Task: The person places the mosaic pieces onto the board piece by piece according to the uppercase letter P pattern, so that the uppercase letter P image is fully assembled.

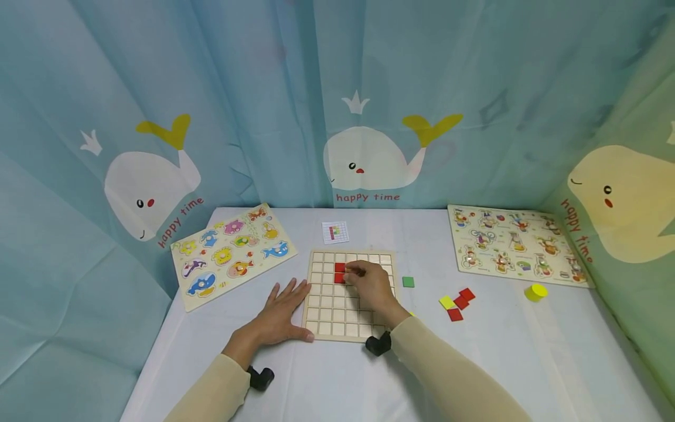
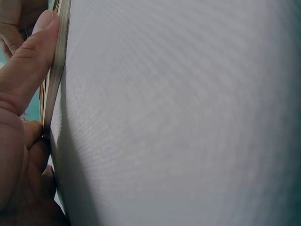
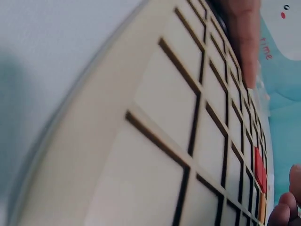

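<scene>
Left hand [image 1: 279, 316] lies flat, fingers spread, thumb against the grid board [image 1: 337, 319] edge. Right hand [image 1: 371, 284] rests on the board — apparently pinching a yellow tile [image 3: 261, 207] beside two red tiles [image 1: 340, 272].

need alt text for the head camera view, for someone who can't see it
A person's right hand sets a tile beside two red square tiles on a wooden grid board, while the left hand lies flat against the board's left edge. Loose red, yellow and green tiles lie on the white tablecloth to the right.
</scene>
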Demonstrator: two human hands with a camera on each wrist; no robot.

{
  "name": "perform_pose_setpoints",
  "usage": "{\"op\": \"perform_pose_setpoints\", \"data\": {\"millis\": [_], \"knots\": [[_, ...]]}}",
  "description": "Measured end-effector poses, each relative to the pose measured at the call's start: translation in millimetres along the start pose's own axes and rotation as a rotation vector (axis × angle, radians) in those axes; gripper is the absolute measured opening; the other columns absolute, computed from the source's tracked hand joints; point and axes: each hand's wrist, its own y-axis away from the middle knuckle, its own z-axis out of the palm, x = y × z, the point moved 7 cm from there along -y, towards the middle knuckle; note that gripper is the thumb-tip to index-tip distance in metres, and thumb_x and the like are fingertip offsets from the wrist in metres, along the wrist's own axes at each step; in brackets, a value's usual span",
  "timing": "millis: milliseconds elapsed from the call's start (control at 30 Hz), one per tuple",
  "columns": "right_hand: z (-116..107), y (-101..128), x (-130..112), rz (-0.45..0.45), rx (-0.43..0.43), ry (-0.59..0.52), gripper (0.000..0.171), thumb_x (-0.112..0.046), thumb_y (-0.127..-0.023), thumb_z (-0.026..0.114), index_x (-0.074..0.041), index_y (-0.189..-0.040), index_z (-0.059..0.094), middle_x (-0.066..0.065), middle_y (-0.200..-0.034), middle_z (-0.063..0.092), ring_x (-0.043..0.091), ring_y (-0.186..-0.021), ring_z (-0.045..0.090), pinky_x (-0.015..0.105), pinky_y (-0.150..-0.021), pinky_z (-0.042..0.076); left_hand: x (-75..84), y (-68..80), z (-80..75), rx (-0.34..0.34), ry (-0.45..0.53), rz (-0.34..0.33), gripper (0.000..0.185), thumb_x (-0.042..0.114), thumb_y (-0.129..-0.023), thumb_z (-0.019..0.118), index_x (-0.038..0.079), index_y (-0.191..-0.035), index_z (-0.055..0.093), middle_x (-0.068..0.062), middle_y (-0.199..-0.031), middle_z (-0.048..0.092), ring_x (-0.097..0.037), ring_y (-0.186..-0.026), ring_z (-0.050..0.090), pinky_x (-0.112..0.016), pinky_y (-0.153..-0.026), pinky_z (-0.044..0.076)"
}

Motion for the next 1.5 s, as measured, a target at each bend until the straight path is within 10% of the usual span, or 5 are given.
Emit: {"op": "perform_pose_setpoints", "data": {"millis": [333,900,1200,1500], "knots": [[-34.2,7.3,17.4,0.040,-0.032,-0.051,0.032,-0.015,-0.100,0.073,-0.007,-0.131,0.073,0.010,-0.113,0.070,0.023,-0.098,0.066,0.024,-0.073,0.055,1.6,1.3,3.9,-0.002,0.004,-0.012,0.119,0.055,-0.076,0.091,0.014,-0.168,0.028,-0.002,-0.176,0.023,-0.026,-0.166,0.005,-0.053,-0.134,-0.006],[-157.7,26.4,69.9,0.065,0.070,0.048,0.042,-0.022,-0.103,0.070,-0.005,-0.141,0.067,0.021,-0.134,0.069,0.032,-0.121,0.063,0.028,-0.092,0.055,0.2,2.6,4.7,0.008,0.009,-0.021,0.119,0.055,-0.074,0.091,0.013,-0.168,0.030,-0.003,-0.176,0.025,-0.027,-0.166,0.006,-0.054,-0.134,-0.006],[-204.6,44.0,111.9,0.078,0.004,0.132,0.044,-0.028,-0.108,0.062,-0.006,-0.146,0.062,0.021,-0.141,0.067,-0.007,-0.105,0.053,0.008,-0.080,0.050,-1.9,0.3,3.8,-0.003,0.008,-0.023,0.120,0.058,-0.075,0.090,0.016,-0.169,0.027,0.000,-0.176,0.022,-0.023,-0.166,0.004,-0.051,-0.134,-0.007],[-214.8,59.8,139.5,0.147,-0.064,0.267,0.047,-0.032,-0.110,0.057,-0.003,-0.147,0.060,0.024,-0.142,0.065,0.031,-0.116,0.062,0.030,-0.087,0.055,-0.8,-0.3,2.0,-0.001,-0.001,-0.022,0.121,0.058,-0.074,0.090,0.016,-0.169,0.027,0.000,-0.176,0.022,-0.025,-0.166,0.004,-0.052,-0.134,-0.006]]}}
